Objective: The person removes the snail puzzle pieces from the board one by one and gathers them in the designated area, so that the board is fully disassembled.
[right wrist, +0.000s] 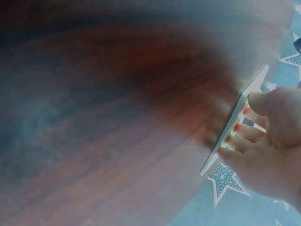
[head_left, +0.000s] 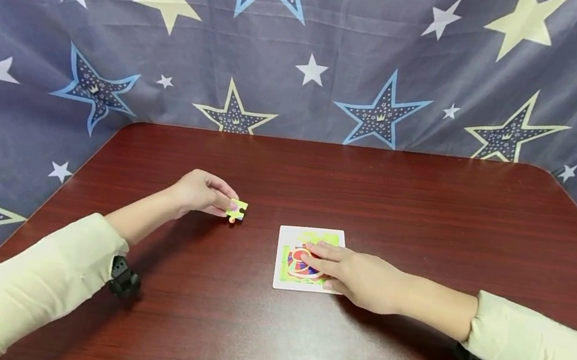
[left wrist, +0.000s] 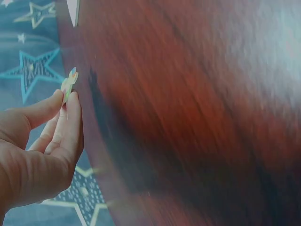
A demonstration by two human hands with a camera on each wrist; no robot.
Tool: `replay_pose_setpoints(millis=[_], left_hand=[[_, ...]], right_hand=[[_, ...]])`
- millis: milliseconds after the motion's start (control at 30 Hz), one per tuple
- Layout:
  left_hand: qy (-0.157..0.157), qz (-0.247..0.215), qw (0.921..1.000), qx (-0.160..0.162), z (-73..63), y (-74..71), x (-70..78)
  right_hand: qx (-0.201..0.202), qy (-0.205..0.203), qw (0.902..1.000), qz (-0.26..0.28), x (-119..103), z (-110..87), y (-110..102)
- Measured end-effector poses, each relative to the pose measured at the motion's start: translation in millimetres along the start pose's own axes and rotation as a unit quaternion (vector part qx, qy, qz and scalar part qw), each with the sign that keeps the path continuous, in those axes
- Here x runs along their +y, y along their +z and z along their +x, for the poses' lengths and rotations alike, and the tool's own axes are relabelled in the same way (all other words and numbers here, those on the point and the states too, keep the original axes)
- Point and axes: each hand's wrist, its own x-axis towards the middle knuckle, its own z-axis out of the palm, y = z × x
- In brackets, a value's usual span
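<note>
Between thumb and fingertips, my left hand point(head_left: 199, 193) pinches a small yellow-green jigsaw puzzle piece point(head_left: 237, 207), left of the puzzle board. In the left wrist view the piece point(left wrist: 70, 84) is seen nearly edge-on, held above the table. The square puzzle board point(head_left: 279, 259) has a white frame around a bright green picture with a red and blue round shape. My right hand point(head_left: 360, 276) rests on its right part with the fingers extended over the picture, hiding some of it. In the right wrist view the fingers of the right hand point(right wrist: 275, 141) lie across the board point(right wrist: 256, 84).
The dark red-brown wooden table point(head_left: 221, 332) has a glossy patch near the front. Behind it hangs a grey-blue curtain point(head_left: 324, 17) with stars, along the far edge and both sides. A corner of the board point(left wrist: 73, 10) shows at the top of the left wrist view.
</note>
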Motion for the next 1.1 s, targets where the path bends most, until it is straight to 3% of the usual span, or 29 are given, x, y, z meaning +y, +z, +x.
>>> replay_pose_setpoints(millis=[267,467,600,733,967,1100], left_hand=[[-0.022,0.007,0.9997,0.000,6.3,-25.6,-15.0],[-0.032,0.032,0.9985,0.030,8.4,-39.7,-24.7],[-0.022,0.080,0.9949,0.058,7.9,-41.8,-24.7],[-0.007,0.152,0.9844,0.088,8.1,-40.0,-23.8],[0.039,0.275,0.9534,0.118,10.3,-35.8,-25.0],[0.040,0.287,0.9498,0.118,10.3,-35.8,-23.4]], right_hand=[[0.001,0.001,1.0000,0.005,2.0,0.4,2.2],[0.006,0.000,0.9999,0.009,2.8,0.3,2.6],[-0.004,0.009,0.9998,0.019,2.7,0.7,1.6],[-0.022,0.025,0.9988,0.036,2.6,1.6,0.5],[-0.018,0.026,0.9988,0.036,2.8,2.3,1.7],[-0.011,0.023,0.9993,0.026,2.6,1.7,2.1]])
